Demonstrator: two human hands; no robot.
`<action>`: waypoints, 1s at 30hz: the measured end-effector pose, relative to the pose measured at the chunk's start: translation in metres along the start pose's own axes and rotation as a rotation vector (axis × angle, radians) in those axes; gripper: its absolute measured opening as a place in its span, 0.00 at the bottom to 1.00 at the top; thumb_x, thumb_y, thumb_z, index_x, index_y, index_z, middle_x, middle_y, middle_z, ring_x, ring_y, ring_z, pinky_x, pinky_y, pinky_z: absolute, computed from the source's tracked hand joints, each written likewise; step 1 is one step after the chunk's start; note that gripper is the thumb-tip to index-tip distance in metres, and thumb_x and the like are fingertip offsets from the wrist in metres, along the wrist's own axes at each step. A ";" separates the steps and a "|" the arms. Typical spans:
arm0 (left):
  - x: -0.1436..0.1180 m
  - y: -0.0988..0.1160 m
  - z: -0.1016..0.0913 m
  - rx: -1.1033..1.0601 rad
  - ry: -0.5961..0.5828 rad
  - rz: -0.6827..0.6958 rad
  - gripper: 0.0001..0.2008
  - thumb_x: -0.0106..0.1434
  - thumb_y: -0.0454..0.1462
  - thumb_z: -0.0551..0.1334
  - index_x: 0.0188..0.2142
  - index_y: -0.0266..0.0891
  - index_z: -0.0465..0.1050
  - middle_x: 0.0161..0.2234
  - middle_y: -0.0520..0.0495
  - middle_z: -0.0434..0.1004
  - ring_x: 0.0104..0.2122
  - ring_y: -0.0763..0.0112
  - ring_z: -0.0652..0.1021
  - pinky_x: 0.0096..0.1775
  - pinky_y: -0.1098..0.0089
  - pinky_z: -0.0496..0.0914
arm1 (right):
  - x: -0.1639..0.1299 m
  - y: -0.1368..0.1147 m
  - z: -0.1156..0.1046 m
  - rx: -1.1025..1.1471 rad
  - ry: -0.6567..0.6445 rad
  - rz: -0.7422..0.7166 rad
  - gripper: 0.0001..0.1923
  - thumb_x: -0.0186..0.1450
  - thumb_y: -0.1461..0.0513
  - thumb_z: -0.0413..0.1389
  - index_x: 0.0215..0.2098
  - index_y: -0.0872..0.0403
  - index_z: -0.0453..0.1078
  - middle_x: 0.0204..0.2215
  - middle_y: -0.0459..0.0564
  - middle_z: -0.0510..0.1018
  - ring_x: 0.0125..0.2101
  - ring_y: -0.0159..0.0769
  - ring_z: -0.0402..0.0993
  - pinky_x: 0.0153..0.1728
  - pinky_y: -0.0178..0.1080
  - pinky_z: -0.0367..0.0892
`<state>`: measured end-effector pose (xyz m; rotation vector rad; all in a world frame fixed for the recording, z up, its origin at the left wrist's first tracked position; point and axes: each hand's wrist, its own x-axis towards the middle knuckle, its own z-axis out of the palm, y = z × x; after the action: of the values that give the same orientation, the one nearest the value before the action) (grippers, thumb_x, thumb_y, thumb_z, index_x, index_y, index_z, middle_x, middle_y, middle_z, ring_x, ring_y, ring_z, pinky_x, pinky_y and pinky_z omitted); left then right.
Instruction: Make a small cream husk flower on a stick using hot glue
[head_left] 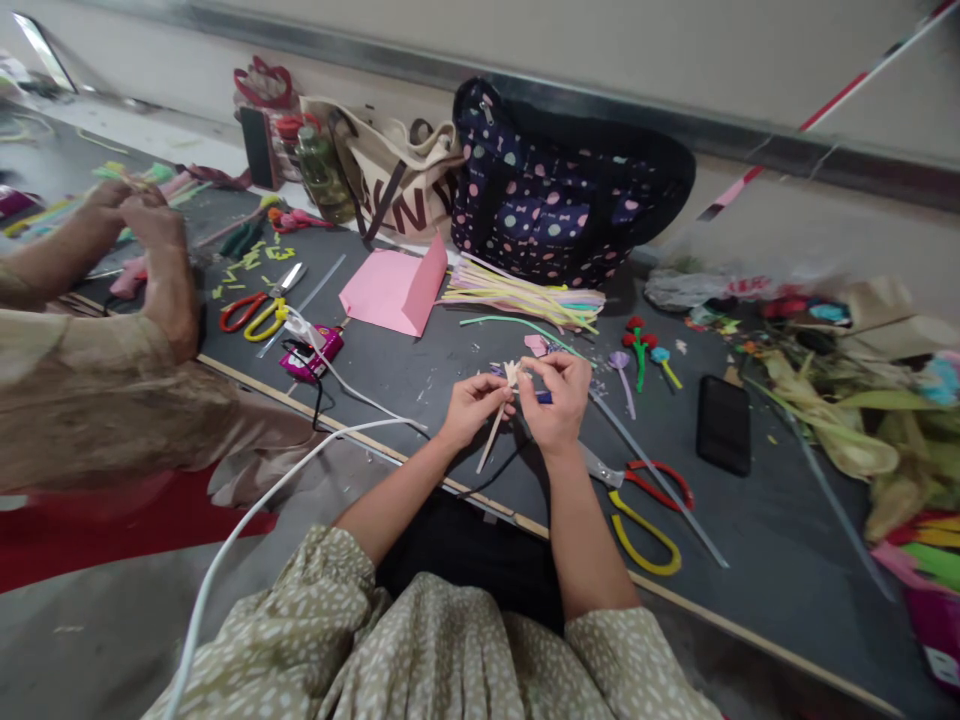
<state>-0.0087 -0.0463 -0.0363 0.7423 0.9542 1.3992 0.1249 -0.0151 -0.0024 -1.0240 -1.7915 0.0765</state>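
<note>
A small pale cream craft flower with a thin stem is between my hands above the near part of the table. My left hand pinches it just below the petals, and the stem slants down past the fingers. My right hand is closed at the flower's right side, thumb and forefinger at its petals. Something dark blue shows at my right palm, partly hidden; what it is I cannot tell. Scissors with red and yellow handles lie right of my right wrist.
Behind my hands lie a bundle of pipe cleaners and pink folded paper. Small craft flowers and a phone are to the right. A white cable crosses the table edge. Another person's hands work at left.
</note>
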 end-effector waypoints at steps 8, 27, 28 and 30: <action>-0.001 0.000 -0.003 -0.061 0.043 0.120 0.16 0.50 0.45 0.74 0.32 0.35 0.76 0.27 0.48 0.79 0.24 0.69 0.80 0.25 0.70 0.76 | 0.000 0.001 -0.010 0.189 0.020 0.178 0.06 0.63 0.57 0.60 0.36 0.51 0.72 0.35 0.49 0.70 0.34 0.37 0.68 0.36 0.42 0.68; -0.002 -0.004 -0.007 0.012 0.048 0.191 0.13 0.53 0.45 0.72 0.30 0.38 0.79 0.27 0.51 0.75 0.22 0.74 0.75 0.26 0.71 0.74 | -0.013 0.006 0.003 0.233 -0.184 0.099 0.19 0.62 0.57 0.61 0.49 0.49 0.65 0.35 0.47 0.73 0.32 0.36 0.71 0.37 0.43 0.71; -0.002 -0.004 -0.007 0.022 0.049 0.192 0.13 0.53 0.45 0.72 0.30 0.38 0.79 0.27 0.51 0.75 0.22 0.74 0.75 0.26 0.71 0.74 | -0.013 0.006 0.003 0.228 -0.181 0.095 0.19 0.62 0.57 0.61 0.49 0.49 0.65 0.35 0.47 0.73 0.32 0.36 0.71 0.37 0.43 0.72; -0.001 -0.004 -0.007 0.041 0.049 0.204 0.12 0.53 0.45 0.72 0.30 0.38 0.79 0.27 0.51 0.75 0.22 0.74 0.75 0.26 0.71 0.74 | -0.013 0.006 0.003 0.220 -0.173 0.090 0.19 0.62 0.57 0.61 0.50 0.49 0.65 0.34 0.47 0.73 0.32 0.36 0.70 0.37 0.43 0.72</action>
<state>-0.0128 -0.0488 -0.0429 0.8584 0.9683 1.5859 0.1274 -0.0187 -0.0166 -0.9610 -1.8436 0.4200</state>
